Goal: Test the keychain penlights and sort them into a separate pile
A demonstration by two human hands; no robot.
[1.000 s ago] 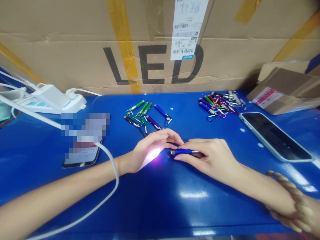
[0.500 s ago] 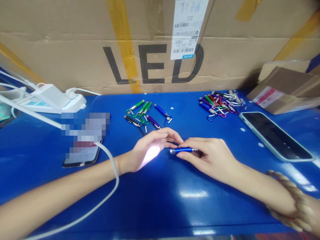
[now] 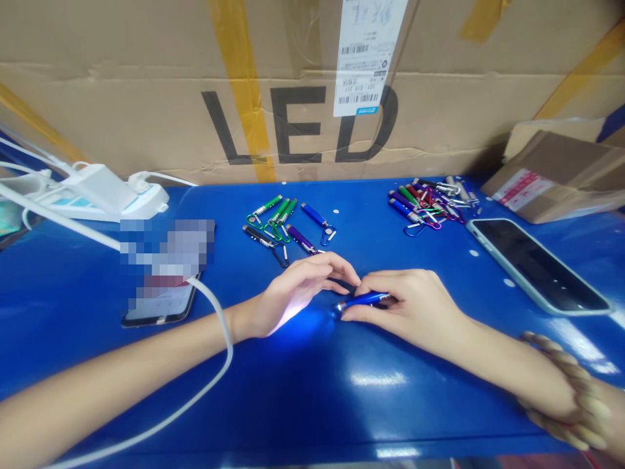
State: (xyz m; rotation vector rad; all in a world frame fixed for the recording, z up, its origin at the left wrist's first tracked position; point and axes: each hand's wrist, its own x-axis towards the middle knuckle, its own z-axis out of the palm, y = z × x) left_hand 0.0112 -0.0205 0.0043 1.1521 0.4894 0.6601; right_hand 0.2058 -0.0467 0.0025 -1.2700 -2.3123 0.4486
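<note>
While the right hand (image 3: pixel 415 298) holds the blue penlight (image 3: pixel 365 299) in a narrow pinch, that barrel's long axis runs sideways, tip dipping slightly, toward the loosely cupped left hand (image 3: pixel 297 285), which grips nothing just beside it.

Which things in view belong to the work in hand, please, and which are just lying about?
Part of the job, it seems:
blue torch, held in the right hand
left hand, palm lit
left torches and right torches, similar

Apparently just lying about:
left phone, right phone
power strip, cable
LED box, small box
</note>
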